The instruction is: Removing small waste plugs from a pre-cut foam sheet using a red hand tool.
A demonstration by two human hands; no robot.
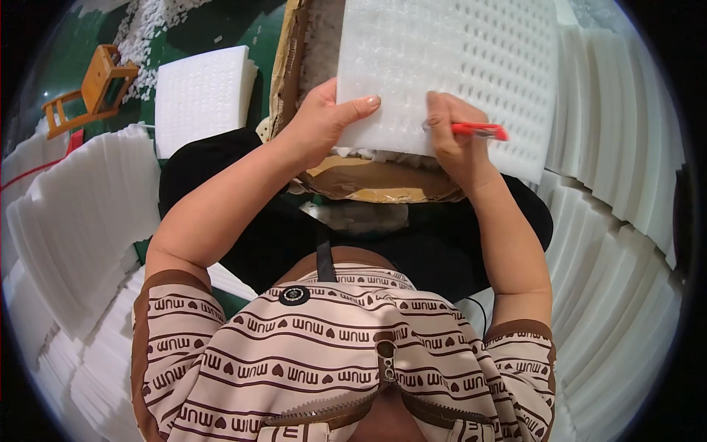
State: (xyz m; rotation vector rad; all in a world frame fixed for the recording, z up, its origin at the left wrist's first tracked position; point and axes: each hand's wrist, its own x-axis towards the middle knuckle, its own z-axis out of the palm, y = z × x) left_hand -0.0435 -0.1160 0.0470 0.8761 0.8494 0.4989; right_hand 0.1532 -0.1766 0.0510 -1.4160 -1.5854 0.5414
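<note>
A white foam sheet (pixel 412 66) with rows of small oblong slots on its right side lies over an open cardboard box (pixel 375 179) at my lap. My left hand (pixel 322 124) grips the sheet's left edge, thumb on top and the other fingers hidden beneath. Closed around a red utility knife (pixel 480 130), my right hand (pixel 458 136) rests at the sheet's near edge. The knife's handle sticks out to the right, and I cannot clearly make out its blade.
Small white foam bits (pixel 317 55) fill the box, and more lie scattered on the green floor (pixel 210 26). A foam stack (pixel 195 96) and a small wooden chair (pixel 96 85) stand at left. Tall piles of foam sheets (pixel 81 191) flank me, including the right-hand pile (pixel 589 250).
</note>
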